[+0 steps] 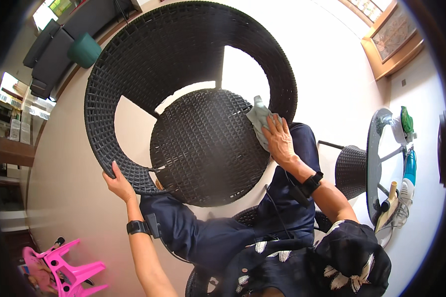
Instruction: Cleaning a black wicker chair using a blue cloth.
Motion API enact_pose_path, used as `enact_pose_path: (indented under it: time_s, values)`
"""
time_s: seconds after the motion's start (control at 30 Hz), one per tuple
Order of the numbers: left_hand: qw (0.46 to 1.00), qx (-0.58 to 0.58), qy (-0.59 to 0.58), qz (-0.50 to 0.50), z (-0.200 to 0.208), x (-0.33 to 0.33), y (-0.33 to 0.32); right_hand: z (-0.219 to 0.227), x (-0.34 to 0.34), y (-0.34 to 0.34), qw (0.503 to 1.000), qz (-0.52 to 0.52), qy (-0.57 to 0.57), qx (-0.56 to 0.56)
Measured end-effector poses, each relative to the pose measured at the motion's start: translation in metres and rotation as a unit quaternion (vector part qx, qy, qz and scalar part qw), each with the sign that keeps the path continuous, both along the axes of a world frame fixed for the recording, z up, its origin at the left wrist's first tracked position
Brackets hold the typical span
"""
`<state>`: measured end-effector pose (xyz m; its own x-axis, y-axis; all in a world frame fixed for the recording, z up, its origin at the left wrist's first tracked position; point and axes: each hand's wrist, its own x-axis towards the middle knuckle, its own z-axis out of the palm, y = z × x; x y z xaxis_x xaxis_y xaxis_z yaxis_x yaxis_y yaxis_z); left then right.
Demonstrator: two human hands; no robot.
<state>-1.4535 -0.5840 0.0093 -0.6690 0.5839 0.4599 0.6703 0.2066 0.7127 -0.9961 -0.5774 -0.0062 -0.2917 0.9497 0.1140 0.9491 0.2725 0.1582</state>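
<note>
In front of me stands a black wicker chair (178, 44) with a round woven seat (208, 148) and a curved back and arms. My left hand (120, 184) grips the rim of the chair's left arm near its front end. At the seat's right edge, my right hand (278, 143) presses a light grey cloth (258, 116) against the wicker. The fingers of that hand lie over the cloth, and part of it bunches out beyond them. Where the fingertips meet the cloth, the folds hide what lies beneath.
A pink plastic stool (69, 267) lies at the lower left. To the right, a round table (374, 163) on a wicker base carries a green-and-white bundle (406, 123), with a teal-and-white handheld appliance (409, 173) beside it. Far left are a dark sofa (59, 54) and a green pouf (84, 50).
</note>
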Motion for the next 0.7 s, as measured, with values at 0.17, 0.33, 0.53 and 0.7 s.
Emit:
enact_pose_path:
  time_s: [0.17, 0.33, 0.53, 0.7]
  values:
    - [0.999, -0.02, -0.05, -0.005, 0.005, 0.004, 0.001, -0.007, -0.009, -0.015, 0.999, -0.008, 0.051, 0.008]
    - [0.999, 0.002, -0.048, -0.01, -0.002, 0.002, 0.001, -0.007, -0.029, -0.031, 0.991, -0.061, 0.1, -0.071]
    - [0.998, -0.006, -0.061, -0.012, 0.003, 0.001, 0.0, 0.043, -0.041, 0.043, 0.984, 0.094, 0.15, -0.033]
    - [0.997, -0.001, -0.071, -0.009, -0.001, 0.004, 0.001, 0.108, -0.062, 0.148, 0.981, 0.148, 0.051, 0.118]
